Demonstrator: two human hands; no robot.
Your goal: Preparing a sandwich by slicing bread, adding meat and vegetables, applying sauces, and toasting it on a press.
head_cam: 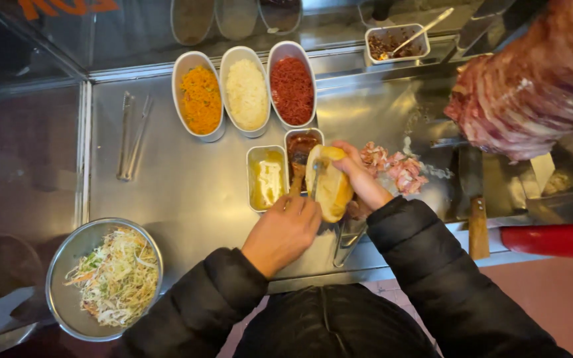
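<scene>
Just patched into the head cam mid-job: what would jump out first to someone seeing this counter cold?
The big meat spit looms at the upper right, with meat shavings beneath it. At centre, the right hand holds a bread roll while the left hand works a utensil into it. Three oval tubs of orange, white and red fillings line the back, and a slaw bowl sits lower left.

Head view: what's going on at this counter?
A person in a dark jacket stands at a steel counter. The right hand holds a bread roll over the sauce tins, while the left hand works a metal utensil into it. Chopped meat lies beside a spit of meat. A bowl of slaw sits at the left.
</scene>
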